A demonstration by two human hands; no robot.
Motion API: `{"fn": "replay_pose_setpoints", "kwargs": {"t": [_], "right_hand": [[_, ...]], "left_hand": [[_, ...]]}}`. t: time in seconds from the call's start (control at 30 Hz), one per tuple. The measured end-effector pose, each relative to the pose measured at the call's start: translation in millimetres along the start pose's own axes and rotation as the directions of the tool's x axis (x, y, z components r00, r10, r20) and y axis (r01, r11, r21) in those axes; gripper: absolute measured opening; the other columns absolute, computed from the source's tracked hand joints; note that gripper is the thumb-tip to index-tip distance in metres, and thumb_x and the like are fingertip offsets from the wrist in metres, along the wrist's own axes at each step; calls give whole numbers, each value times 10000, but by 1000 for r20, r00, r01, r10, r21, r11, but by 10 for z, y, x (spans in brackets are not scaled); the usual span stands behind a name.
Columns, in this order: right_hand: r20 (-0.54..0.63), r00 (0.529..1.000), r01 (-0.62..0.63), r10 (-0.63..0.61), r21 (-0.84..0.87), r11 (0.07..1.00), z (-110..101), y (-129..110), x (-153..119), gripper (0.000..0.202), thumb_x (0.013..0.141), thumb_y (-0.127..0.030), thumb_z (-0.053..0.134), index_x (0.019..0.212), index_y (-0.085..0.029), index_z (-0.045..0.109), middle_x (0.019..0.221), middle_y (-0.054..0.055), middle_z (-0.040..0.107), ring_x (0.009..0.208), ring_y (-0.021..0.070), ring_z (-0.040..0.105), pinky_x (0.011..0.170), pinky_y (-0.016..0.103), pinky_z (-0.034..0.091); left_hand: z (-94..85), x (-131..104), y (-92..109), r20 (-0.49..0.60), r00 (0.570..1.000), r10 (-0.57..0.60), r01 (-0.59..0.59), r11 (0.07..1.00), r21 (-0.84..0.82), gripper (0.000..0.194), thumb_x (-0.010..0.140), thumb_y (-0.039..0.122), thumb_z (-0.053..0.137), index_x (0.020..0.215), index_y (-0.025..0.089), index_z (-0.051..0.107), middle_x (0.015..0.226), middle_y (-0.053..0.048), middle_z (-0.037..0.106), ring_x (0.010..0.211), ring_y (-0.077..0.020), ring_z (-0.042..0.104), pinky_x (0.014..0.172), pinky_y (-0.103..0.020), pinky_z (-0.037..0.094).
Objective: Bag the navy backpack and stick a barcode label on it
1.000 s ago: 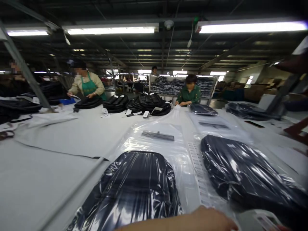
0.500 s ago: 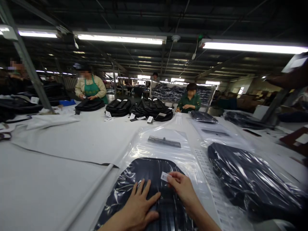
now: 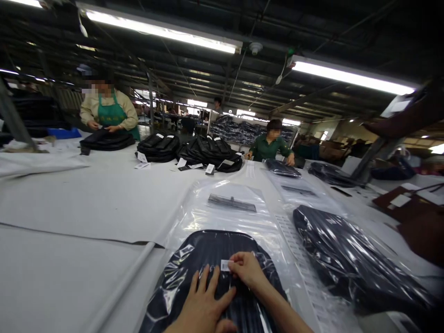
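Since earlier frame: label (image 3: 225, 265) brought lower, now against bagged garment (image 3: 211, 273) near its top. Right hand (image 3: 247, 269) pinching label at fingertips. Left hand (image 3: 204, 303) open, flat on plastic, fingers spread, just beside label. Second bagged garment (image 3: 350, 259) at right on table (image 3: 69, 217). Far side: black stacks (image 3: 208, 150), two workers.
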State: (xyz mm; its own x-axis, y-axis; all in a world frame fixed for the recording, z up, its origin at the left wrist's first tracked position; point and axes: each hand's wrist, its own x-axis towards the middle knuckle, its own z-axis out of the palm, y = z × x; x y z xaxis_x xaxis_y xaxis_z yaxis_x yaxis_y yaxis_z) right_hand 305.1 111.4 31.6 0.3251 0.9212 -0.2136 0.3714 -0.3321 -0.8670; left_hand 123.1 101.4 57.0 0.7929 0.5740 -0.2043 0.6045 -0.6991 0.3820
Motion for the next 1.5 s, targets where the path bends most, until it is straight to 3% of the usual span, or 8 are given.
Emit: {"fn": "replay_pose_setpoints", "kwargs": {"t": [0.2, 0.37, 0.7, 0.87, 1.03, 1.2, 1.37, 1.5], "right_hand": [[-65, 996, 39, -53, -190, 981, -4, -6, -3, 78, 669, -195, 583, 695, -153, 643, 585, 19, 670, 561, 143, 611, 529, 222, 415], [-86, 990, 79, -112, -323, 943, 0, -77, -47, 97, 644, -150, 560, 685, -163, 647, 533, 10, 641, 539, 145, 599, 554, 232, 411], [-59, 990, 92, -125, -398, 913, 23, -2, 19, 95, 652, -166, 542, 666, -176, 635, 539, 9, 633, 574, 150, 605, 566, 230, 402], [-92, 976, 137, -198, -449, 883, -62, -13, -17, 222, 647, -187, 604, 863, -167, 556, 567, -15, 601, 558, 152, 570, 565, 241, 382], [-158, 930, 225, -331, -467, 855, -308, -72, -177, 162, 859, -281, 418, 838, -193, 552, 551, -23, 549, 513, 141, 521, 573, 265, 381], [107, 834, 529, -542, -438, 727, -245, -86, -356, 224, 847, -154, 414, 949, -205, 607, 901, 42, 612, 859, 162, 568, 791, 278, 427], [121, 890, 436, -440, -515, 738, -226, 61, -312, 298, 860, -102, 351, 873, -170, 641, 882, 64, 557, 826, 156, 551, 763, 276, 437], [99, 886, 443, -454, -470, 763, -343, 137, -307, 286, 878, -127, 356, 855, -181, 636, 861, 54, 547, 808, 155, 553, 757, 284, 442]], "left_hand": [[-77, 79, -110, -129, 979, 158, -155, 987, 39, 674, 853, 574, 458, 1424, 320, 205, 1500, -81, 138, 1360, -373, 31, 1061, -650, 47], [15, 112, -238, -109, 984, 141, -138, 990, 34, 691, 863, 655, 300, 1427, 262, 225, 1493, -98, 176, 1360, -375, 79, 1069, -640, 91], [25, 121, -204, -75, 991, 107, -104, 994, 36, 700, 854, 667, 305, 1418, 256, 264, 1495, -101, 162, 1360, -384, 61, 1066, -642, 75], [57, 151, -244, -54, 992, 116, -114, 993, 34, 711, 840, 667, 348, 1411, 248, 291, 1494, -113, 150, 1355, -396, 50, 1057, -655, 67], [-83, 159, -200, -35, 995, 98, -96, 994, 50, 695, 812, 612, 485, 1392, 259, 337, 1488, -109, 163, 1347, -408, 87, 1046, -667, 95], [-152, 161, -193, -123, 985, 123, -112, 989, 95, 714, 846, 614, 418, 1424, 241, 231, 1490, -94, 132, 1362, -374, 58, 1055, -665, 76], [105, 170, -404, -46, 989, 144, -140, 987, 84, 728, 849, 687, 255, 1424, 245, 195, 1487, -82, 91, 1358, -387, 57, 1041, -684, 85], [196, 170, -469, -83, 985, 153, -146, 986, 86, 711, 850, 685, 252, 1422, 269, 178, 1488, -64, 84, 1357, -391, 77, 1038, -686, 108]]}}
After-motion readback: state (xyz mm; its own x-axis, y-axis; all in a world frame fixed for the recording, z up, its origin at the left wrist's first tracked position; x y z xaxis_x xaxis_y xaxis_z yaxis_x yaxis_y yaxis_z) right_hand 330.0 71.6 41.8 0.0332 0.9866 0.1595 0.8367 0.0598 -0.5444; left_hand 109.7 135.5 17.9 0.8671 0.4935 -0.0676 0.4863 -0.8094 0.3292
